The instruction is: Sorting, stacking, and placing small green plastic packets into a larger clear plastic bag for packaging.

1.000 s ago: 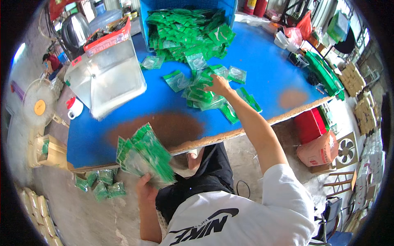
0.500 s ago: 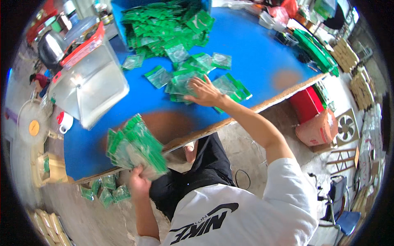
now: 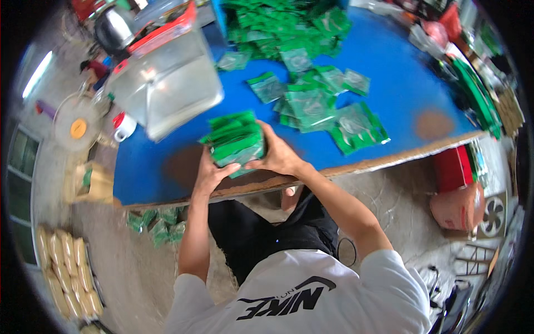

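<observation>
A stack of green sachets [image 3: 233, 139] stands on edge on the blue table [image 3: 389, 61], close to its front edge. My left hand [image 3: 211, 173] grips the stack's left side and my right hand [image 3: 278, 156] presses its right side, so both hold it together. Loose green sachets [image 3: 328, 111] lie scattered to the right of the stack. Farther back, a large heap of green sachets [image 3: 283, 25] covers the table.
A clear plastic bin with a red rim [image 3: 167, 83] stands at the back left of the table. Green sachets [image 3: 158, 225] lie on the floor under the table's edge. A fan [image 3: 78, 119] stands at the left. A red box [image 3: 453, 167] sits under the table at the right.
My right hand left the loose sachets and came back to the stack. My left hand lifted the stack from below the table edge onto the table, and both hands now clasp it.
</observation>
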{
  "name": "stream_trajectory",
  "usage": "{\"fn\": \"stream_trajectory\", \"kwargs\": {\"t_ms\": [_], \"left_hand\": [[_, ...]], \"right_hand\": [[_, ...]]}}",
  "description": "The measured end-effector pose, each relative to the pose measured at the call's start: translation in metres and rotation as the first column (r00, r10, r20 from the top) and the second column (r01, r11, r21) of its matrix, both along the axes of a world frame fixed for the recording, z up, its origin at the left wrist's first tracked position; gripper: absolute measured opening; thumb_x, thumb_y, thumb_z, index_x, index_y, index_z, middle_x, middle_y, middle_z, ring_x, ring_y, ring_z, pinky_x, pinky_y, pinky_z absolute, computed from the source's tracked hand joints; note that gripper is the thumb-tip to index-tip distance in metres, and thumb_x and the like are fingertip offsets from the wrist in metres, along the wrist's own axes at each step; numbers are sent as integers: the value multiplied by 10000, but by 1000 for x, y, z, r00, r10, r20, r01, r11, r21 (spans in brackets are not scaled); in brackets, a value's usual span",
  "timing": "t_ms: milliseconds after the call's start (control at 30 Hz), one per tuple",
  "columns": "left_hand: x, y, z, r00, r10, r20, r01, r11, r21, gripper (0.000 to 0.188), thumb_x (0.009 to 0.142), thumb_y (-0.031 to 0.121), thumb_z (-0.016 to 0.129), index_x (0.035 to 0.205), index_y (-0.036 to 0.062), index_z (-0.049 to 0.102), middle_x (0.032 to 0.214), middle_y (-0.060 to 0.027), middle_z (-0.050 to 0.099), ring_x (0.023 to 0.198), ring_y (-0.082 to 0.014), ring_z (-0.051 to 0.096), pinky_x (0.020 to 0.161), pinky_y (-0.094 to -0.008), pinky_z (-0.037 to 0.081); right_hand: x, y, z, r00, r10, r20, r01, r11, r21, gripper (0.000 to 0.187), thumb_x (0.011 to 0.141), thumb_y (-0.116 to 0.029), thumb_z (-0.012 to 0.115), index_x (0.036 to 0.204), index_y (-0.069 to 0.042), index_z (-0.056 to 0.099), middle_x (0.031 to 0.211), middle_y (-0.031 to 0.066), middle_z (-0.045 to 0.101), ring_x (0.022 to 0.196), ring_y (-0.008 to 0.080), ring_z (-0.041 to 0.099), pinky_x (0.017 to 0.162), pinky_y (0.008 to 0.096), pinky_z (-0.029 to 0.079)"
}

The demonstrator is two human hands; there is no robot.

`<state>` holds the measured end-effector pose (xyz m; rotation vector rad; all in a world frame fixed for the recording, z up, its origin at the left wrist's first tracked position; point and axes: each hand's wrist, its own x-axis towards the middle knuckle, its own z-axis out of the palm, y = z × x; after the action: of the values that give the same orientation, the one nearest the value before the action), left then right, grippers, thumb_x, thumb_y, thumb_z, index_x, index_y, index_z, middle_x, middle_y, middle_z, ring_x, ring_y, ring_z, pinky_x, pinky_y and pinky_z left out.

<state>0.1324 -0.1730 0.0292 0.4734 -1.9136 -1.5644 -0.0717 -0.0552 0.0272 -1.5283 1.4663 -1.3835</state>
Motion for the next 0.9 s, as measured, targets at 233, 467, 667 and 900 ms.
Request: {"fn": "stream_trajectory", "kwargs": {"t_ms": [233,467,667,900], "left_hand": [[-4,23,3,988,-42,-146,64,987,150,1243,699,94,883,1581,86,7,1492,-116,386,1390,-240,380,1151,-407,334],[-17,17,-12,993,0,-119,22,984,177,1279,693,193,901,1581,93,-15,1588,-159,222,1451,-276,278,1193,-433,251],[-25,61,-25,840,392,-374,-169,846,507,1176,748,1,795,1567,73,-46,1586,-185,204,1450,-293,277,1171,-444,284],[-15,43,1,929,84,-360,28,955,295,1063,758,-31,760,1557,89,69,1409,-109,475,1299,-228,486,1117,-420,380]], "right_hand": [[11,-4,-7,998,42,-38,-42,999,10,1182,607,-367,940,1475,-30,212,1415,290,427,1385,408,386,1121,459,366],[10,-10,4,998,-65,2,65,996,69,1014,638,-368,923,1368,5,326,1322,254,532,1226,411,548,1004,456,464],[31,-12,1,831,-107,546,153,987,-40,793,749,-200,879,1341,-16,385,1249,126,573,1125,189,571,968,347,489],[-3,-6,-14,856,65,513,106,949,-297,864,698,-173,915,1371,-81,381,1263,81,554,1193,202,521,1046,370,427]]}}
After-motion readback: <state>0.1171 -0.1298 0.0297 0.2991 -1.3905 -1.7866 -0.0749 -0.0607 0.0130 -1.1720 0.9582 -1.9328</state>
